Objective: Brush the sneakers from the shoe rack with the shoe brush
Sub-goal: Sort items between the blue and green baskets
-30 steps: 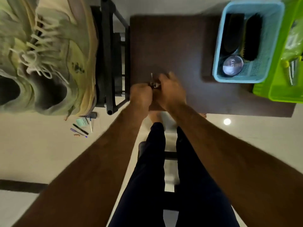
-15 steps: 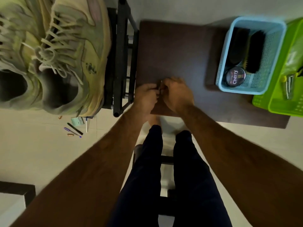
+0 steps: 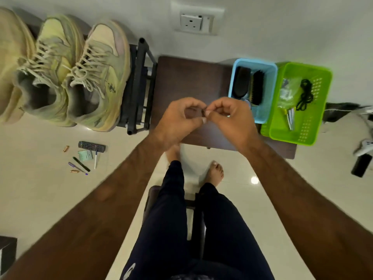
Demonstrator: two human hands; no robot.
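Sneakers (image 3: 94, 77) on the shoe rack (image 3: 139, 87), left of the surface (image 3: 191, 77).
The shoe brush (image 3: 258, 86) lies in the blue basket (image 3: 256, 61) on it; my left hand (image 3: 177, 120) and right hand (image 3: 230, 118), fingers curled, pinch one small dark thing (image 3: 203, 112) between them.

We count three sneakers (image 3: 96, 77) on one shoe rack (image 3: 138, 83). One table (image 3: 187, 77) carries one blue basket (image 3: 254, 62) with two brushes (image 3: 257, 86) and one green basket (image 3: 298, 134) with one black cord (image 3: 305, 93). We also log one wall socket (image 3: 194, 22), one remote (image 3: 91, 146), three pens (image 3: 81, 164), two copper-coloured cylinders (image 3: 66, 148), one left hand (image 3: 177, 122), one right hand (image 3: 232, 120) and one small dark item (image 3: 203, 112).
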